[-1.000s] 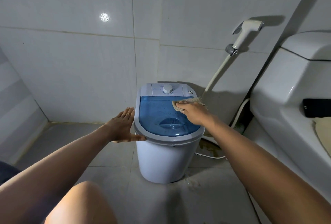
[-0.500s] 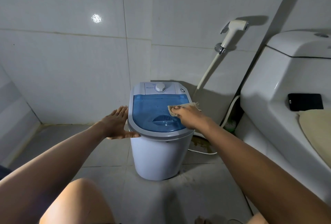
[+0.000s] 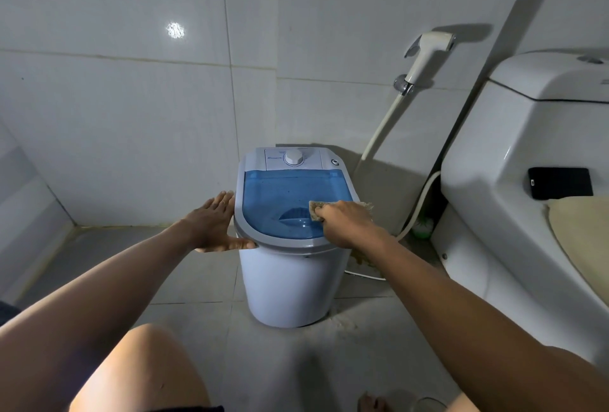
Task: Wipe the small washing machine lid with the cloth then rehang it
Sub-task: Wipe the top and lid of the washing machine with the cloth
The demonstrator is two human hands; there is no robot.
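Tiled corner, washer [image 3: 290,283] on floor by toilet [image 3: 514,154]. Right hand [image 3: 346,222] bunches cloth [image 3: 316,209] on blue lid [image 3: 283,197], probably gripping; left hand [image 3: 212,222] flat against rim.

Grey tiled floor [image 3: 184,286] carries small washing machine [image 3: 290,286] near the wall corner, toilet [image 3: 514,214] just to its right, white cord [image 3: 365,275] lying between them.
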